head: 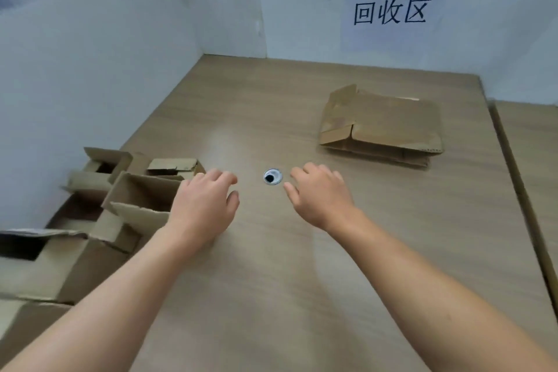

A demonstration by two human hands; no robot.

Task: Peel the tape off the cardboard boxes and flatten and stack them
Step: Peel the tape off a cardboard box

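Note:
Flattened cardboard boxes lie in a small stack (389, 127) at the far right of the wooden table (271, 281). Several unflattened cardboard boxes with raised flaps crowd the left side: a small one (142, 199) nearest my left hand, another (102, 166) behind it, and a larger one (51, 266) at the near left. My left hand (202, 205) hovers over the table beside the small box, fingers loosely bent, holding nothing. My right hand (320, 196) hovers at mid-table, fingers relaxed and empty.
A round cable hole (272, 177) with a metal rim sits in the table between my hands. White partition walls stand at the left and back; a paper sign (391, 13) hangs on the back wall. A second table (534, 160) adjoins on the right.

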